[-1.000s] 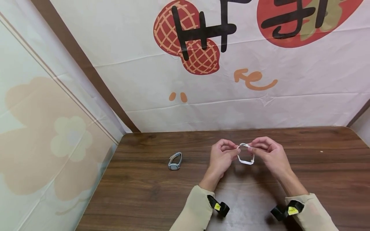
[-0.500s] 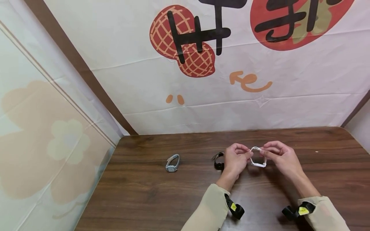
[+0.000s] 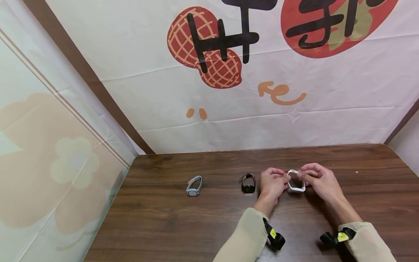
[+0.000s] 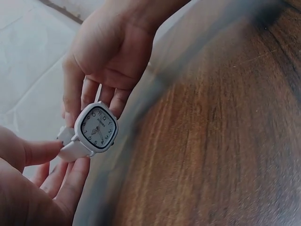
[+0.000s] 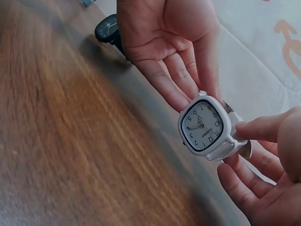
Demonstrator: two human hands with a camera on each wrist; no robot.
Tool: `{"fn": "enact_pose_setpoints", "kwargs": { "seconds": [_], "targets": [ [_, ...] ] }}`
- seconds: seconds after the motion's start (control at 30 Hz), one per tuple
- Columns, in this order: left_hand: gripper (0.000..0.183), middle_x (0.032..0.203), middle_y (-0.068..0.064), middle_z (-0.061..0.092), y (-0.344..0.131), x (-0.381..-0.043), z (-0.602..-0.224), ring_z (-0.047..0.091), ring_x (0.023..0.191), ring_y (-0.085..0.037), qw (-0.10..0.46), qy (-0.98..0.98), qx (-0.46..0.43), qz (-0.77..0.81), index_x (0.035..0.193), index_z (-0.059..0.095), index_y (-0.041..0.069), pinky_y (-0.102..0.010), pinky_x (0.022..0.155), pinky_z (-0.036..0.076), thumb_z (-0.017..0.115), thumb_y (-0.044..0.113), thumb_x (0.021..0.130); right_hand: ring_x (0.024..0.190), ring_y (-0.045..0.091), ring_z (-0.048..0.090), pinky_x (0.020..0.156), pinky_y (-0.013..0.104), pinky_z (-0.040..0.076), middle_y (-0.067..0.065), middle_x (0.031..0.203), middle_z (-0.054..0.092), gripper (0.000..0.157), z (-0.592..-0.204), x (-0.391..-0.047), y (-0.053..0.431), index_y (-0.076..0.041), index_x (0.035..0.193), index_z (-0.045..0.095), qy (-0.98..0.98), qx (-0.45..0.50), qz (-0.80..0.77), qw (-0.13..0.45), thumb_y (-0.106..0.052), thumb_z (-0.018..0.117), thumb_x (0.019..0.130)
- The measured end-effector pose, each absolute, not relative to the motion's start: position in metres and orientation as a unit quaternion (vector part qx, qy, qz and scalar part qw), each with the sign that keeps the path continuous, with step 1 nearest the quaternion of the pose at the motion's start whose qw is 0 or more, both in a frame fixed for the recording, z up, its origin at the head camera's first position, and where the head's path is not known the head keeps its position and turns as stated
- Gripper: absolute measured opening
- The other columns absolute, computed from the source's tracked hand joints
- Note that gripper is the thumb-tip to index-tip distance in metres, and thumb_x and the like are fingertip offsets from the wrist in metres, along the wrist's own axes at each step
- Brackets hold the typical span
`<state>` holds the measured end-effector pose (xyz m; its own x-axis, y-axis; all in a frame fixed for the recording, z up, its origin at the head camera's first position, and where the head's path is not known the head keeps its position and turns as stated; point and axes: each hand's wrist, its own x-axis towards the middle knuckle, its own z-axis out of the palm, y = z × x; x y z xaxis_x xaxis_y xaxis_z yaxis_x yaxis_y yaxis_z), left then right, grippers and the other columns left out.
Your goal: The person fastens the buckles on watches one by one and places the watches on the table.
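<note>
A white wristwatch point(image 3: 296, 189) with a squarish case and its strap bent into a loop is between my two hands, close over the table. My left hand point(image 3: 273, 184) pinches the left side of the strap between thumb and fingers. On the other side, the thumb and fingers of my right hand point(image 3: 320, 181) pinch the strap too. The dial point(image 4: 99, 127) with its black numerals faces the left wrist camera. Just left of my left hand, a black wristwatch point(image 3: 248, 188) stands on the table, its strap looped.
Farther left on the wooden table point(image 3: 157, 218) is a light blue wristwatch point(image 3: 193, 192), also looped. A printed cloth backdrop point(image 3: 229, 134) rises behind the table's far edge, and another cloth point(image 3: 29, 163) hangs at the left.
Both hands have shifted right with the white wristwatch and come lower toward the table. The black wristwatch, hidden behind my left hand before, is now fully visible.
</note>
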<state>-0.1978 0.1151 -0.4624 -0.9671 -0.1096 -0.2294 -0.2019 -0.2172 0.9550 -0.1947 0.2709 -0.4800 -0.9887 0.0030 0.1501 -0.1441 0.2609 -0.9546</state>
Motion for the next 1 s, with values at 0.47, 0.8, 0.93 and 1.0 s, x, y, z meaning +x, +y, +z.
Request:
{"fn": "enact_pose_setpoints", "kwargs": {
  "seconds": [0.47, 0.8, 0.93, 1.0],
  "targets": [
    [0.018, 0.073, -0.008, 0.071, 0.1199, -0.1981, -0.4666, 0.062, 0.063, -0.011, 0.029, 0.633, -0.137, 0.761, 0.088, 0.066, -0.002, -0.025, 0.055, 0.055, 0.073, -0.015, 0.076, 0.076, -0.001, 0.064, 0.063, 0.021, 0.054, -0.015, 0.084, 0.073, 0.027, -0.4883, -0.1966, 0.2733, 0.008, 0.111, 0.059, -0.813, 0.014, 0.58, 0.045, -0.011, 0.069, 0.093],
    [0.027, 0.081, -0.015, 0.073, 0.1206, -0.1983, -0.4685, 0.066, 0.069, -0.017, 0.041, 0.637, -0.134, 0.758, 0.097, 0.069, 0.0, -0.034, 0.066, 0.06, 0.066, -0.017, 0.076, 0.074, -0.001, 0.062, 0.062, 0.021, 0.05, 0.003, 0.092, 0.076, 0.029, -0.4827, -0.1976, 0.2729, 0.004, 0.115, 0.062, -0.856, -0.006, 0.516, 0.035, -0.016, 0.067, 0.095],
    [0.028, 0.08, -0.014, 0.073, 0.1202, -0.1976, -0.4678, 0.065, 0.067, -0.015, 0.038, 0.643, -0.137, 0.752, 0.099, 0.07, 0.001, -0.032, 0.065, 0.059, 0.065, -0.015, 0.076, 0.074, -0.003, 0.059, 0.061, 0.021, 0.046, 0.016, 0.098, 0.075, 0.028, -0.48, -0.197, 0.2698, 0.003, 0.114, 0.064, -0.878, -0.006, 0.476, 0.038, -0.016, 0.068, 0.094],
    [0.03, 0.079, -0.013, 0.072, 0.1194, -0.1972, -0.4667, 0.063, 0.064, -0.014, 0.034, 0.648, -0.138, 0.749, 0.1, 0.07, 0.001, -0.027, 0.062, 0.056, 0.064, -0.013, 0.075, 0.076, -0.003, 0.059, 0.061, 0.021, 0.045, 0.018, 0.1, 0.074, 0.029, -0.4789, -0.1967, 0.2683, 0.003, 0.114, 0.064, -0.886, -0.006, 0.462, 0.038, -0.017, 0.068, 0.093]
  ]
}}
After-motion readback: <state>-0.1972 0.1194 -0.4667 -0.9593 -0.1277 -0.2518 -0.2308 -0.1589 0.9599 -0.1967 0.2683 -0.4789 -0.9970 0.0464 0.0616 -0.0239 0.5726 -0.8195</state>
